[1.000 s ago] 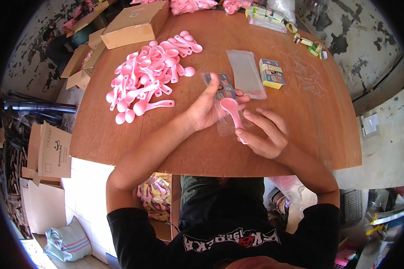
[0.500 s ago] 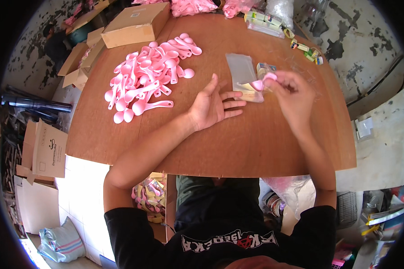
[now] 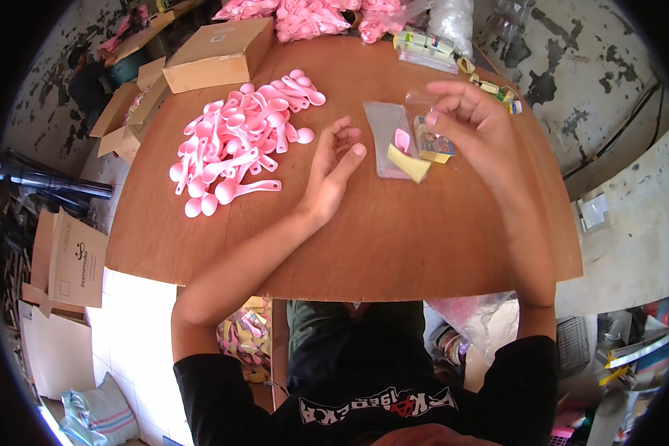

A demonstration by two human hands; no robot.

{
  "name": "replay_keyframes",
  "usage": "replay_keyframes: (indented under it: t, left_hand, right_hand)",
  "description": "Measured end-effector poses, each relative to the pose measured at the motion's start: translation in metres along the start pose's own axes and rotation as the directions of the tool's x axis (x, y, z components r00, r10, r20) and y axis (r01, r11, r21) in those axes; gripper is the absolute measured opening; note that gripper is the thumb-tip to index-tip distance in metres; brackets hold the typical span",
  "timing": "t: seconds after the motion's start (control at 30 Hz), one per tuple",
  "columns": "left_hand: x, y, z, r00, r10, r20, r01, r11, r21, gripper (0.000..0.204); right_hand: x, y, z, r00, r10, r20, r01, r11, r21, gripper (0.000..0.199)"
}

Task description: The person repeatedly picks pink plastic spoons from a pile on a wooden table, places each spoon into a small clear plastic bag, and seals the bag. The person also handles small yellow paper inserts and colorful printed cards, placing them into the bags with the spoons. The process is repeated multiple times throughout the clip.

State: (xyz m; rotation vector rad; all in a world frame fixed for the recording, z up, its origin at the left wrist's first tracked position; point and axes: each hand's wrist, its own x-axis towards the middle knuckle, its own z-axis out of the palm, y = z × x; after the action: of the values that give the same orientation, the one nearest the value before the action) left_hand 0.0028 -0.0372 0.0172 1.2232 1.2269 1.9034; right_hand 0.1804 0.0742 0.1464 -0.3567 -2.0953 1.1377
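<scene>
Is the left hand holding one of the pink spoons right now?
No, the left hand rests open and empty on the table, beside the pile of pink spoons.

This looks like a small packing workshop, maybe in a back room. The main landmark is a brown wooden surface [image 3: 394,238]. On its left part lies a big heap of pink plastic spoons [image 3: 238,141], and at its far edge there are bags with more pink spoons [image 3: 305,16]. A closed cardboard box [image 3: 219,53] stands on the far-left corner. Left of the surface, on the floor, are open cartons [image 3: 126,111] and flat cardboard [image 3: 70,256]. Beyond the surface on the right, the concrete floor [image 3: 572,67] has peeling paint. Near the middle lie clear plastic sleeves [image 3: 390,134].
</scene>
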Motion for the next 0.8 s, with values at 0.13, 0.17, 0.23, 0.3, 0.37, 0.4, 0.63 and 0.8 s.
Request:
replay_keyframes:
  t: [0.13,0.17,0.23,0.3,0.37,0.4,0.63,0.8]
  left_hand:
    - [0.003,0.01,-0.006,0.957,0.105,0.272,-0.068,0.988,-0.142,0.065]
    - [0.003,0.01,-0.007,0.916,0.044,0.4,0.061,0.967,-0.248,0.067]
    - [0.0,0.01,-0.008,0.866,-0.016,0.5,0.211,0.918,-0.337,0.061]
    - [0.002,0.017,0.001,0.881,-0.182,0.437,0.272,0.95,-0.152,0.045]
    - [0.004,0.014,0.0,0.858,-0.225,0.462,0.294,0.952,-0.082,0.039]
    - [0.005,0.013,-0.001,0.836,-0.27,0.479,0.312,0.95,-0.008,0.034]
    - [-0.003,0.01,0.004,0.803,-0.393,0.449,0.361,0.919,0.158,0.032]
    - [-0.009,0.014,0.011,0.81,-0.312,0.496,0.223,0.947,0.233,0.029]
  right_hand:
    - [-0.015,0.009,0.014,0.97,0.224,0.09,-0.241,0.903,0.356,0.03]
    - [-0.019,0.014,0.017,0.971,0.222,0.092,-0.24,0.902,0.359,0.03]
    - [-0.027,0.026,0.025,0.884,0.43,0.185,-0.462,0.736,0.495,0.028]
    - [-0.037,0.046,0.024,0.865,0.465,0.186,-0.492,0.718,0.492,0.027]
    - [-0.045,0.056,0.023,0.883,0.462,0.083,-0.46,0.819,0.343,0.026]
    - [-0.048,0.057,0.024,0.903,0.429,0.031,-0.419,0.861,0.288,0.025]
    - [-0.058,0.073,0.031,0.969,-0.245,-0.037,0.225,0.932,-0.283,0.012]
    - [-0.065,0.067,0.036,0.95,-0.314,0.011,0.278,0.826,-0.49,0.011]
